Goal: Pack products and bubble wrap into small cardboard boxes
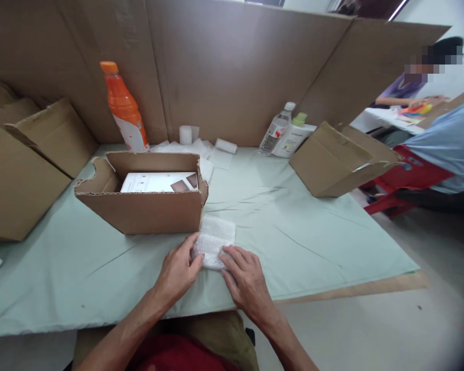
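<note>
A flat piece of clear bubble wrap point(216, 234) lies on the green cloth in front of me, folded into a small packet. I cannot make out whether anything is inside it. My left hand point(181, 265) grips its left edge, thumb on the near corner and fingers along the side. On the right edge, my right hand point(244, 270) holds the packet with bent fingers pressed on top. Just beyond my left hand stands an open cardboard box point(158, 211). Inside that box sits a white printed carton point(150, 182).
Thin white foam sheets point(206, 149) lie behind the box, near an orange bottle point(126, 111). Farther right are a clear water bottle point(277, 129), a white bottle point(293, 138) and another cardboard box point(332, 162). Large cartons point(23, 180) stand left. A cardboard wall point(235, 67) closes the back. People sit at right.
</note>
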Motion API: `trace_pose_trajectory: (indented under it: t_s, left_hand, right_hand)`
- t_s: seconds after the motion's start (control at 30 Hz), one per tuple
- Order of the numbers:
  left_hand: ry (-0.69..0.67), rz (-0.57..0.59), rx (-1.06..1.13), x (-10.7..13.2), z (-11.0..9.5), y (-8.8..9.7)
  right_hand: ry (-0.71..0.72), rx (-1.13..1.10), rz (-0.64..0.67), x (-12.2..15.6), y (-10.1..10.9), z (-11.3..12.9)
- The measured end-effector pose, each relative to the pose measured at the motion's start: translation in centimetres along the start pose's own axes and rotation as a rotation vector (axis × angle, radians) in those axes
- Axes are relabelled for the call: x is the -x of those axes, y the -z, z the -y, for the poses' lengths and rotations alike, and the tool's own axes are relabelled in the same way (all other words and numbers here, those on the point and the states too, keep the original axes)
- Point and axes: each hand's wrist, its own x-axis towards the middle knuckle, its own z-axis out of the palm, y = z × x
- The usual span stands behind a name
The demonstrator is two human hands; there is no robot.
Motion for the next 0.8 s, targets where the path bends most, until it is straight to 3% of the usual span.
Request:
trace_pose_trajectory:
  t_s: [0.07,0.13,0.2,0.27,0.43,0.57,0.67,0.8]
  left_hand:
    - [-0.147,-0.108,-0.051,0.8,0.3,0.2]
    - [-0.33,-0.144,-0.119,1.4,0.6,0.5]
    - [-0.473,-0.102,-0.168,1.8,0.7,0.8]
    - [-0.527,-0.049,-0.159,2.0,0.7,1.0]
    - [-0.462,-0.066,-0.058,2.2,0.3,1.0]
    - [-0.401,-0.037,0.034,1.5,-0.2,0.8]
    - [-0.263,-0.019,0.0,0.3,-0.5,0.5]
    - [-0.124,0.012,-0.172,-1.2,-1.3,0.2]
  right_hand:
    - [-0.008,-0.044,-0.035,-0.3,-0.1,-0.5]
    - [-0.019,-0.124,-0.048,-0.5,0.4,-0.7]
    - [-0.048,-0.21,-0.018,-0.6,1.2,-0.6]
    - [-0.087,-0.279,0.028,-0.5,2.1,-0.4]
    - [-0.215,-0.415,0.1,-0.4,3.2,-0.3]
    - [-0.348,-0.477,0.141,-1.0,2.8,-0.9]
    - [-0.39,-0.417,0.089,-1.8,1.9,-1.6]
    - [-0.327,-0.203,-0.023,-2.5,0.9,-2.8]
